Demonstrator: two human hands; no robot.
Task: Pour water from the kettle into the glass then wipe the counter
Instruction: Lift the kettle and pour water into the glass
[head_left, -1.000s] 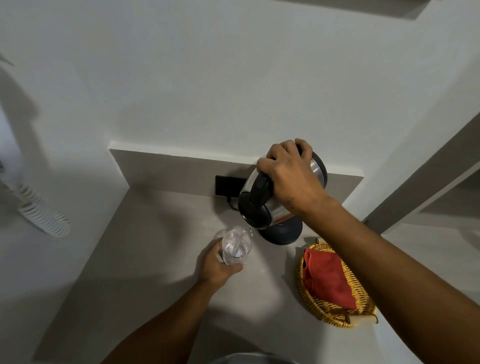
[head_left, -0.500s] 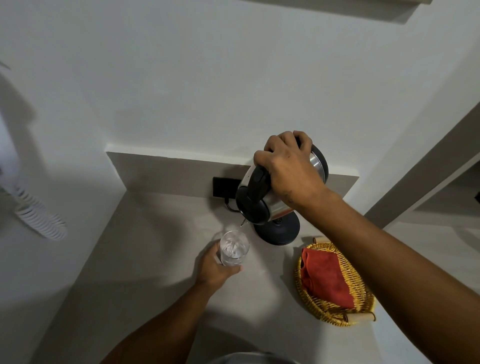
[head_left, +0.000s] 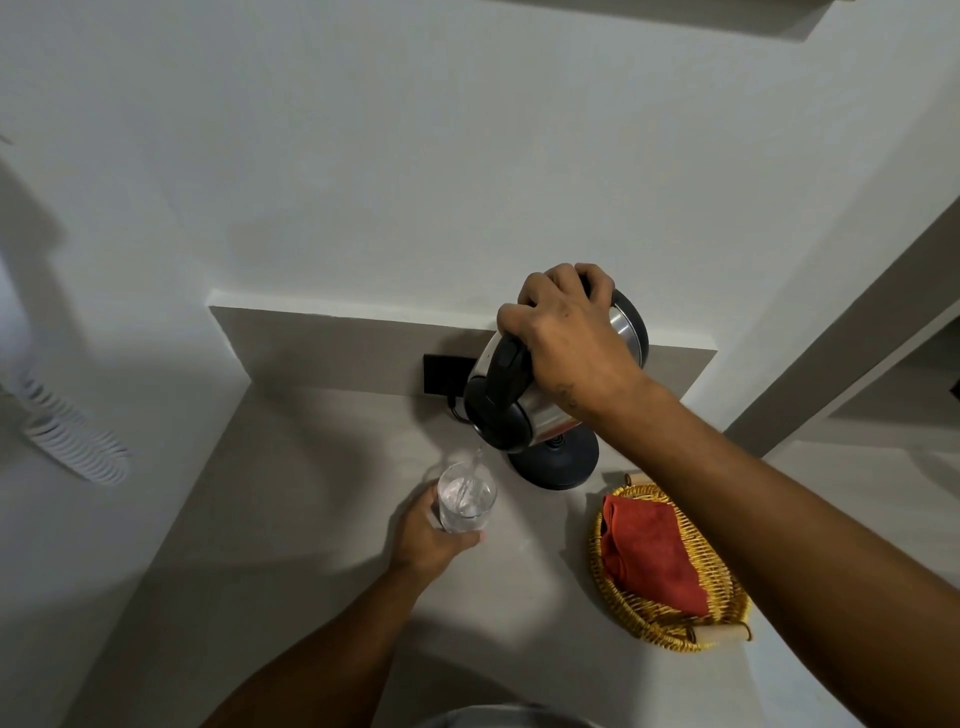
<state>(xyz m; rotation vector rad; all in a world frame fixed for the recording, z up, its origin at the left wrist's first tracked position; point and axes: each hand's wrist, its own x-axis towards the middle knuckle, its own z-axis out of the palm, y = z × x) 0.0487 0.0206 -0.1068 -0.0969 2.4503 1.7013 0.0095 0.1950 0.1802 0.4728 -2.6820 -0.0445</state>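
Midway, the right hand (head_left: 569, 343) gripped the tilted kettle (head_left: 524, 405), streaming water into the part-filled glass (head_left: 466, 499) clasped by the left hand (head_left: 423, 535) on the bench (head_left: 311, 519); wiping remained.

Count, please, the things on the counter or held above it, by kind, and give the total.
Kettle: 1
Kettle base: 1
Glass: 1
Red cloth: 1
Wicker basket: 1
Total: 5

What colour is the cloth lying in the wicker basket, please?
Red cloth, clearest in the head view.
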